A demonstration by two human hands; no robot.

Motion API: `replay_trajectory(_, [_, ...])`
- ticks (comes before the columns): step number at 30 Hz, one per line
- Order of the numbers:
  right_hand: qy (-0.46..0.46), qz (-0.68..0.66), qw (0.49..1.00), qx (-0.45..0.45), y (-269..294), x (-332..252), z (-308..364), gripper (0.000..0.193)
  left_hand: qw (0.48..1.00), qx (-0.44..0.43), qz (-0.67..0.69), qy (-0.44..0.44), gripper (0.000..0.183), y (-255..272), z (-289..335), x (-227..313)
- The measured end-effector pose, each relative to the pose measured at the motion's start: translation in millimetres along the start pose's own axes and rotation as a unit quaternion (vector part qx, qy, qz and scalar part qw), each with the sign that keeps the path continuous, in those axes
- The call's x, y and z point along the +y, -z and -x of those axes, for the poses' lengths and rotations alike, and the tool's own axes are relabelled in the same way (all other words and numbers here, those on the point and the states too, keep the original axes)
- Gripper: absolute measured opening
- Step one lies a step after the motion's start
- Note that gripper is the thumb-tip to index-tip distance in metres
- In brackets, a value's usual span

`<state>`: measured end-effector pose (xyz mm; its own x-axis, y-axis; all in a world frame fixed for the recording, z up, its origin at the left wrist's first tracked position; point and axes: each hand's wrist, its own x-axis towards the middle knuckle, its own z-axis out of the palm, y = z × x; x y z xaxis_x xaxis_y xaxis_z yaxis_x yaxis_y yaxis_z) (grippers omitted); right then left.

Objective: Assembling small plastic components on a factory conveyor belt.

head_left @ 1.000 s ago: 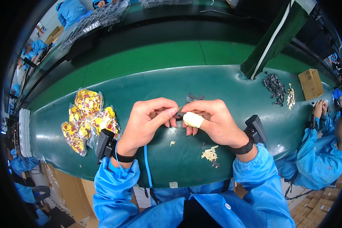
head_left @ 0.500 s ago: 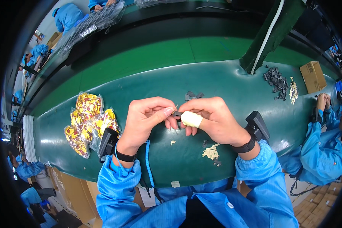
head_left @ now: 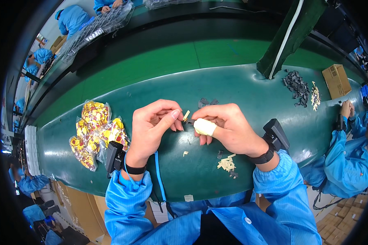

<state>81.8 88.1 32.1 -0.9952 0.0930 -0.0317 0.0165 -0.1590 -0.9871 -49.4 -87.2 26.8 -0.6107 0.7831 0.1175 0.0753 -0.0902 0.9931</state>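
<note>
Our left hand point(head_left: 153, 124) pinches a small tan strip point(head_left: 186, 116); our right hand point(head_left: 229, 126), one finger bandaged, grips a dark piece point(head_left: 191, 121) touching it above the green table point(head_left: 241, 87).

Both forearms come in from the near edge in blue sleeves, bent inward so the hands meet at the middle. The left hand point(head_left: 153, 124) lies palm down, fingers curled, its thumb and forefinger pinched together at the tips, pointing right. The right hand point(head_left: 227, 126) faces it, knuckles up, fingers curled in toward the left; its forefinger is wrapped in pale tape point(head_left: 205, 127). The fingertips of the two hands are just beside each other. Each wrist wears a black band with a small black box point(head_left: 114, 157) on its outer side.
</note>
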Motion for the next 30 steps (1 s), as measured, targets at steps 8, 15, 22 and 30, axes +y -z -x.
replay_trajectory(8, [-0.004,0.025,1.0,0.006,0.6,1.2,-0.5,0.014,0.997,-0.059,-0.052,0.003,0.017,-0.4,2.3,-5.7])
replay_trajectory(15, [-0.01,0.027,1.0,0.0,-0.1,-1.5,0.0,0.015,0.995,-0.085,-0.041,0.011,0.019,2.0,2.8,-2.9])
replay_trajectory(22, [-0.014,0.023,1.0,-0.007,-0.2,-3.1,0.0,0.015,0.995,-0.094,-0.028,0.015,0.02,3.8,2.6,-3.9])
replay_trajectory(30, [-0.009,0.034,0.999,-0.007,-0.5,-2.1,0.3,0.014,0.994,-0.104,-0.036,0.01,0.019,3.3,2.4,-5.0])
